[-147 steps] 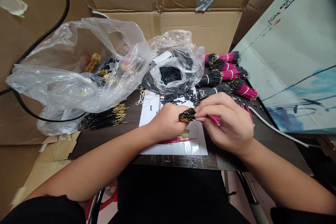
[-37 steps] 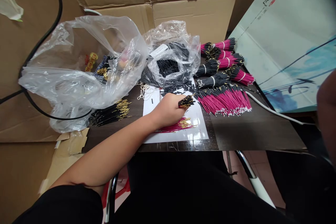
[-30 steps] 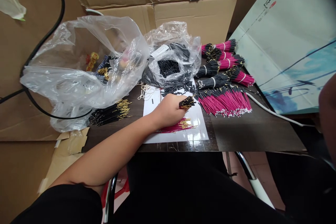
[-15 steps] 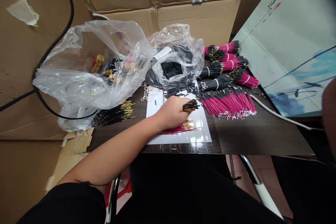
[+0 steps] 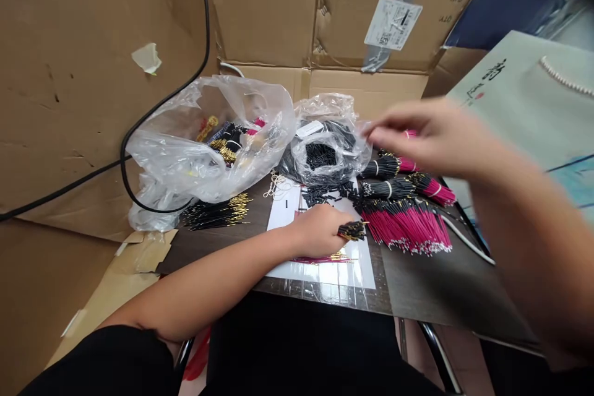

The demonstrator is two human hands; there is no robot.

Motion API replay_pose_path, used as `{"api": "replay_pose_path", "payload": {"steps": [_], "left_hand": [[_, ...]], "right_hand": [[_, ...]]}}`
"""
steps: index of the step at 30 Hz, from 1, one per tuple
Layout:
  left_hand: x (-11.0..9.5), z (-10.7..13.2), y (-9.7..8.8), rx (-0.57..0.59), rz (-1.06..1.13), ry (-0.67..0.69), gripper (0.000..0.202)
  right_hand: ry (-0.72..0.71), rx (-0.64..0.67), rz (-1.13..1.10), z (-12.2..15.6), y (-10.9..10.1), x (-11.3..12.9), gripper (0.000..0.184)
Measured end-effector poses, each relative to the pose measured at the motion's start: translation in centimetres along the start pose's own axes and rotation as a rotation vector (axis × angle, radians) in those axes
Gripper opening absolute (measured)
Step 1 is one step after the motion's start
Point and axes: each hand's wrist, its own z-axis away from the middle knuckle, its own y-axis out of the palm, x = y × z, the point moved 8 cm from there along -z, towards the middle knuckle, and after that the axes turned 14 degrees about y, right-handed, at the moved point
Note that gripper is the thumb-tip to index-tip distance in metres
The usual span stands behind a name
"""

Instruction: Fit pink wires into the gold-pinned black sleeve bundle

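My left hand (image 5: 319,232) is closed round a bundle of wires (image 5: 353,231); their black ends with gold tips stick out past the thumb. Below it, pink wires with gold pins (image 5: 341,257) lie on a white sheet (image 5: 364,273). My right hand (image 5: 424,136) is raised over the tied bundles at the back right, smeared by motion, so its grip is unclear. Short black sleeves fill a clear plastic bag (image 5: 353,161) left of that hand, and loose black sleeves (image 5: 320,193) are scattered in front of it. A spread of pink wires with black ends (image 5: 408,229) lies right of my left hand.
A large clear bag (image 5: 185,164) holding wire bundles stands at the left. Black wires with gold pins (image 5: 218,211) lie before it, and rubber bands (image 5: 275,184) near the sheet. Cardboard (image 5: 260,12) walls the back; a pale paper bag (image 5: 515,93) leans at the right. A black cable (image 5: 121,167) hangs left.
My right hand has come in from the right edge and risen over the back bundles. The left hand still holds its wire bundle. The camera view has tilted up.
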Motion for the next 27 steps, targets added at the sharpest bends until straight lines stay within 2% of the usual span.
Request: {"api": "replay_pose_path", "payload": {"steps": [3, 6, 8, 13, 18, 22, 27], "left_hand": [[-0.1, 0.0, 0.0, 0.009, -0.007, 0.007, 0.011], [-0.1, 0.1, 0.0, 0.003, -0.006, 0.019, 0.012], [-0.2, 0.1, -0.2, -0.027, -0.003, 0.046, 0.014], [-0.2, 0.3, -0.8, -0.135, 0.028, 0.111, 0.015], [0.1, 0.3, -0.9, -0.163, 0.034, 0.11, 0.014], [0.1, 0.3, -1.1, -0.184, 0.053, 0.106, 0.015], [0.0, 0.6, -1.8, -0.269, 0.108, 0.114, 0.02]], "right_hand": [[-0.212, 0.212, 0.033, 0.9, 6.5, 2.4, 0.021], [-0.226, 0.21, 0.078, 1.7, 11.5, 2.9, 0.016], [-0.207, 0.189, 0.09, 1.9, 13.3, 3.0, 0.015], [-0.183, 0.173, 0.074, 1.4, 14.6, 2.9, 0.009], [-0.195, 0.18, 0.044, 1.1, 15.4, 2.9, 0.008], [-0.203, 0.178, 0.047, 1.2, 15.6, 2.9, 0.008], [-0.216, 0.16, 0.097, 1.3, 15.6, 3.3, 0.008]]}}
